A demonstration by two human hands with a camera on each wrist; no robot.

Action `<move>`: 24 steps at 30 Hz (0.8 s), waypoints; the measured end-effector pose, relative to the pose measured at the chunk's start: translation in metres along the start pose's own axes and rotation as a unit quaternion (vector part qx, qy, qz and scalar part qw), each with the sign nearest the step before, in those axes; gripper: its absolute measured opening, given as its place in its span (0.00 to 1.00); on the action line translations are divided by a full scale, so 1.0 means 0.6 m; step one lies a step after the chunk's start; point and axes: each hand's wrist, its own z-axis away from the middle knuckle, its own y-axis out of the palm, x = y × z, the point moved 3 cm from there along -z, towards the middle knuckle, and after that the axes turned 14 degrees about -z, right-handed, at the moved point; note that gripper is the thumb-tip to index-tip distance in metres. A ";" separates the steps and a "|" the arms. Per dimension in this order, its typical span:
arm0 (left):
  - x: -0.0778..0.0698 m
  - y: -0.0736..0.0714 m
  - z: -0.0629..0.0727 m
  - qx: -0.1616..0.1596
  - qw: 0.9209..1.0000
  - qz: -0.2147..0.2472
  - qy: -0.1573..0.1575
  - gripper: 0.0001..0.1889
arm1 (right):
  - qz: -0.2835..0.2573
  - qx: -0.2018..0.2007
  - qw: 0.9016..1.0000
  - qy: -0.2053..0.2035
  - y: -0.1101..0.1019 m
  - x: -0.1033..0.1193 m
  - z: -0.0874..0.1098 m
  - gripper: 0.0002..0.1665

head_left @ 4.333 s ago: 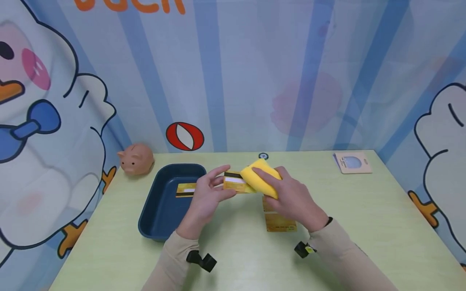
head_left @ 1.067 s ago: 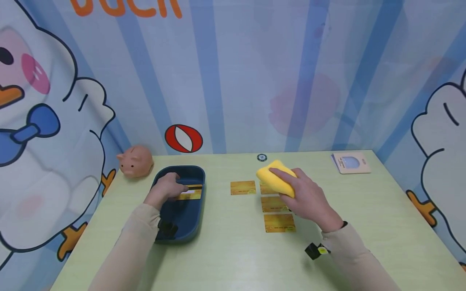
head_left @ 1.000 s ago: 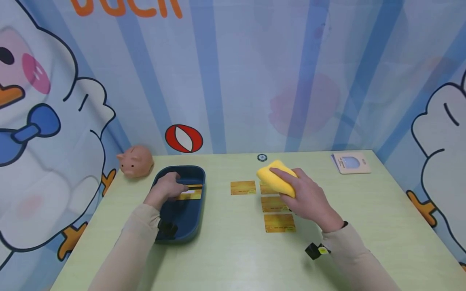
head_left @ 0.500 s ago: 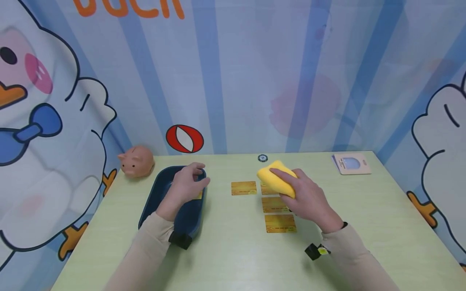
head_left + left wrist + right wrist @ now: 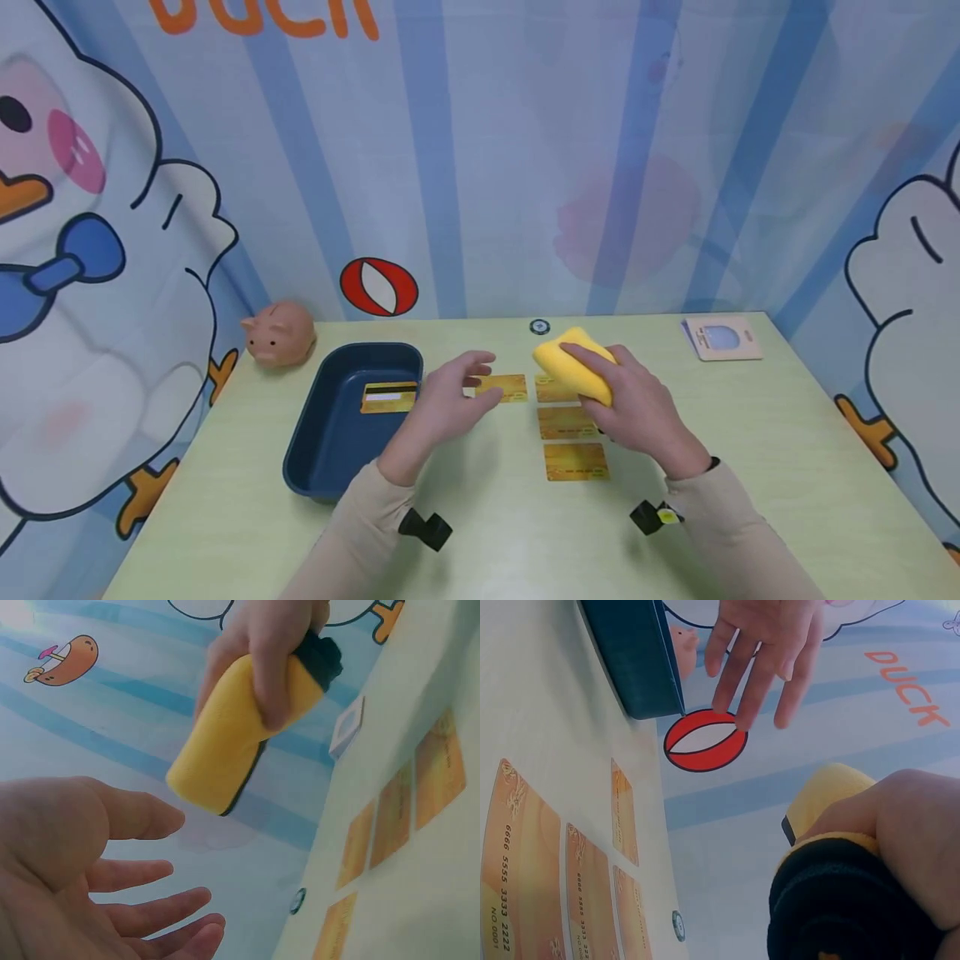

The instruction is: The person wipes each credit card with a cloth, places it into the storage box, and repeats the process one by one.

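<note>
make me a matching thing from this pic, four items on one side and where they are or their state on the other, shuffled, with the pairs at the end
Column one
1. piggy bank
2. yellow-and-black cloth
3. card with black stripe up
4. left hand

Column two
A. inside the blue tray
B. open, holding nothing
C. left of the tray, towards the back
D. gripped by the right hand

Pairs: 1-C, 2-D, 3-A, 4-B

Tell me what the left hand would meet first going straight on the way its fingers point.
Likely the yellow cloth in the right hand, which lies ahead of the left hand, though depth is unclear.
</note>
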 end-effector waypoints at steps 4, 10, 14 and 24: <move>0.003 0.023 0.001 0.005 1.000 0.020 -0.001 0.24 | -0.001 0.000 1.000 0.002 -0.001 0.001 0.000 0.42; 0.021 0.053 -0.006 0.006 0.998 0.057 -0.017 0.23 | -0.004 -0.002 1.000 0.002 -0.003 0.000 -0.001 0.43; 0.038 0.072 -0.011 -0.007 0.997 0.066 -0.030 0.22 | -0.004 -0.001 1.000 -0.003 -0.002 -0.001 -0.002 0.42; 0.075 0.106 -0.031 -0.060 0.992 0.084 -0.070 0.20 | -0.003 0.000 1.000 -0.008 0.000 0.003 -0.001 0.42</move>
